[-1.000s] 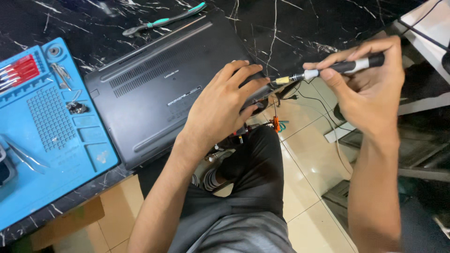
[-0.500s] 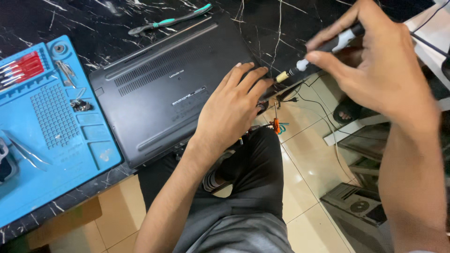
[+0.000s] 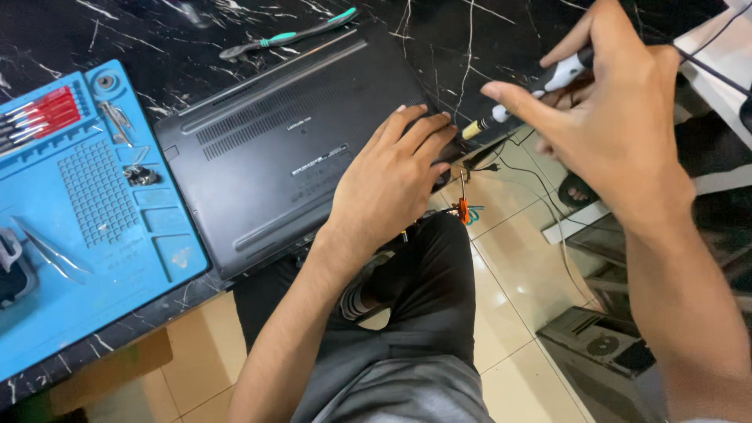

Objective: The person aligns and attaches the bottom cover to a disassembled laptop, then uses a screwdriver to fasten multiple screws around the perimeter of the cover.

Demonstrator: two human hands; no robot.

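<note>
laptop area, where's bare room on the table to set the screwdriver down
Bare black marble lies beyond the laptop, between the pliers and the right hand. The laptop's underside left of the left hand is also free. The blue mat is crowded with tweezers and bits, and the near edge has little room.

laptop point(image 3: 290, 157): black, closed, flipped underside up, vent slots facing camera; lies skewed on dark marble surface point(image 3: 486, 39), 5 o'clock corner over the edge
screwdriver point(image 3: 533, 90): slim, black/white handle, yellow collar by the bit; tip points 8 o'clock, just off the laptop's 3 o'clock corner
</note>
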